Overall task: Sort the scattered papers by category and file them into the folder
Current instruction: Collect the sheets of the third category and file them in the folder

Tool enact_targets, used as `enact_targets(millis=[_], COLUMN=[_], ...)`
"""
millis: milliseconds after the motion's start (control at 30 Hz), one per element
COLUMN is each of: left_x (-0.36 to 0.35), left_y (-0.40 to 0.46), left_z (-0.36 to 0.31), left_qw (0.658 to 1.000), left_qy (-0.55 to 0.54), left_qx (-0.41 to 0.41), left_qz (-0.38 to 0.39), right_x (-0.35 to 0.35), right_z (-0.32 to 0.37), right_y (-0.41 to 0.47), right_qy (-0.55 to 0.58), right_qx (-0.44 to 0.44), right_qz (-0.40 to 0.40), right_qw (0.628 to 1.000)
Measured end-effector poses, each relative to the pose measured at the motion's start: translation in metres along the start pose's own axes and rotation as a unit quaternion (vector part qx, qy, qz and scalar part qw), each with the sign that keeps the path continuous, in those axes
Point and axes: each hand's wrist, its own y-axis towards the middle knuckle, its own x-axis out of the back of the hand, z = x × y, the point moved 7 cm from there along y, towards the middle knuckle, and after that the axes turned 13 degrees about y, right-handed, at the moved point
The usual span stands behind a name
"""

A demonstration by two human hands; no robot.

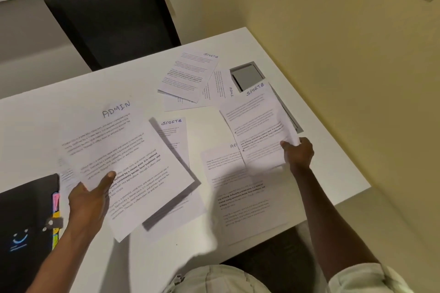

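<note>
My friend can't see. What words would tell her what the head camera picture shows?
A person holds an ADMIN sheet in the left hand and a SPORTS sheet in the right hand above a white table strewn with more labelled papers. A black folder lies at the left edge.

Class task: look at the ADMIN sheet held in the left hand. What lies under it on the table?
Under the ADMIN sheet gripped by the left hand, a SPORTS sheet pokes out, lying flat on the white table. Only its heading and upper lines show; the rest is covered.
</note>
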Motion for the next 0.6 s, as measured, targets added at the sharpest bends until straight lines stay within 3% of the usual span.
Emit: enact_targets(millis=[233, 300, 400, 500, 533, 600], left_x=[0.005, 0.010, 0.012, 0.002, -0.003, -0.014], left_y=[-0.010, -0.009, -0.005, -0.002, -0.002, -0.002], left_z=[-0.001, 0.001, 0.004, 0.004, 0.002, -0.001], left_qw=[1.000, 0.999, 0.999, 0.999, 0.999, 1.000], left_qy=[0.009, 0.019, 0.006, 0.007, 0.002, -0.004], left_qx=[0.010, 0.017, 0.035, 0.037, 0.034, 0.020], left_qz=[-0.016, -0.027, -0.021, 0.001, 0.008, 0.018], right_x=[0.039, 0.043, 0.023, -0.024, -0.041, -0.068], right_z=[0.000, 0.002, 0.010, 0.006, 0.000, -0.014], right_y=[0.048, 0.043, 0.015, -0.034, -0.050, -0.078], right_qy=[-0.058, -0.174, -0.323, -0.313, -0.283, -0.269], right_qx=[0.006, 0.050, 0.204, 0.338, 0.333, 0.241], right_qz=[-0.055, -0.088, -0.117, -0.041, 0.014, 0.105], right_qw=[0.997, 0.979, 0.917, 0.886, 0.899, 0.927])
